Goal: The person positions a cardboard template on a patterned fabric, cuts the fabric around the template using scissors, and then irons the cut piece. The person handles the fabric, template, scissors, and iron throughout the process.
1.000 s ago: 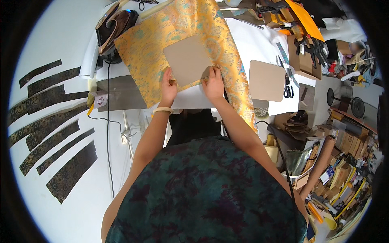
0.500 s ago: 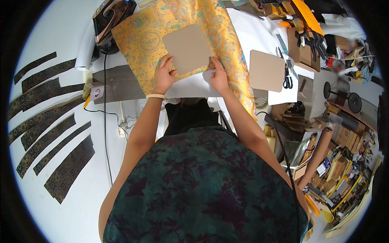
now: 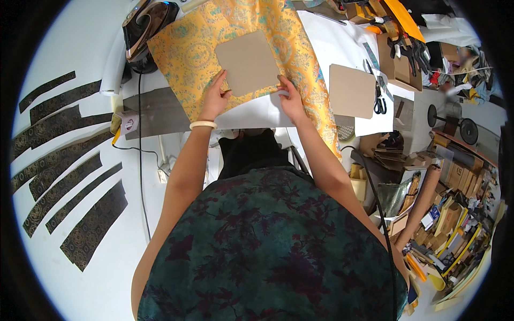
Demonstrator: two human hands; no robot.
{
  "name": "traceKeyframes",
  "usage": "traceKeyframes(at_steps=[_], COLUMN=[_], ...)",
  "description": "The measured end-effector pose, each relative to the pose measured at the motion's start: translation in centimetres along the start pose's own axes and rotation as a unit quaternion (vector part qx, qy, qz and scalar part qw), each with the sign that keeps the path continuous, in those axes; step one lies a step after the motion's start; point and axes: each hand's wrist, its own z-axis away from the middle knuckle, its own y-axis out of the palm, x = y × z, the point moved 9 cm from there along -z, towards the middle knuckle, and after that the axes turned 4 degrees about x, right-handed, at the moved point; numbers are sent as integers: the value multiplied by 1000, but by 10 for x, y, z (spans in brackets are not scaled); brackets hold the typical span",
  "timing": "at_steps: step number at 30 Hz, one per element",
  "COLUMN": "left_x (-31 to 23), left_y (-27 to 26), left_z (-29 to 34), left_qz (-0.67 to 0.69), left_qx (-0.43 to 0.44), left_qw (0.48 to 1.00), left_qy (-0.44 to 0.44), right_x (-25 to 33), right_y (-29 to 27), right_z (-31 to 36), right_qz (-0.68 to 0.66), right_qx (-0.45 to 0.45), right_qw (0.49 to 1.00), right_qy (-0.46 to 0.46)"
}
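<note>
A beige board with rounded corners (image 3: pixel 249 59) lies flat on yellow-gold patterned brocade fabric (image 3: pixel 182 59). My left hand (image 3: pixel 216 97) rests at the board's lower left, its fingers stretched along the edge and its thumb beside the lower corner. At the lower right corner, the fingertips of my right hand (image 3: pixel 292 99) touch the edge, with thumb and fingers apart. The fabric's near edge runs under the board, just above a strip of white surface. Some fingertips are hard to make out.
A black iron (image 3: pixel 150 35) stands at the far left. Right of the fabric are a second beige board (image 3: pixel 352 91) and black-handled scissors (image 3: pixel 379 104). Dark patterned fabric strips (image 3: pixel 93 224) lie on the left. A dark cable (image 3: pixel 141 160) hangs near my left arm.
My left hand has shifted slightly left and down the board's edge. My right fingers have loosened and spread a little at the corner. The board stays almost in place.
</note>
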Motion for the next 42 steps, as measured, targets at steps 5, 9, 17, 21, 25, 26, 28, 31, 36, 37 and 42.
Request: traceKeyframes(at_steps=[5, 9, 17, 21, 25, 26, 28, 31, 36, 37, 42], left_x=[-10, -8, -10, -7, -5, -5, -1, -10, -11, -12, -23], left_y=[-1, 3, 3, 1, 1, 1, 3, 4, 5, 8, 16], left_z=[4, 8, 7, 9, 10, 10, 10, 9, 1, -3, -14], left_qz=[-51, -124, -127, -97, -82, -90, -94, -166, -215, -220, -264], left_qx=[-7, -36, -28, -42, -43, -49, -39, -34, 5, -3, 16], left_qw=[998, 988, 989, 993, 995, 994, 994, 984, 976, 974, 963], left_qy=[43, 82, 64, 59, 38, 43, 30, 50, 35, 52, 58], right_x=[-3, 1, -3, -5, -2, 0, 0, 0, 0, -3, 49], right_y=[0, 3, 3, 5, 6, 7, 8, 10, 12, 10, -13], right_z=[5, 8, 5, 2, 2, 2, 3, 2, -1, -2, 14], right_qz=[11, 33, 33, 48, 65, 69, 64, 68, 86, 79, 93], right_qx=[-3, -9, -12, -4, 2, 3, 5, 3, 1, -4, -51], right_qw=[1000, 997, 996, 995, 995, 994, 995, 995, 994, 994, 986], right_qy=[-24, -69, -83, -85, -82, -82, -75, -70, -72, -69, -131])
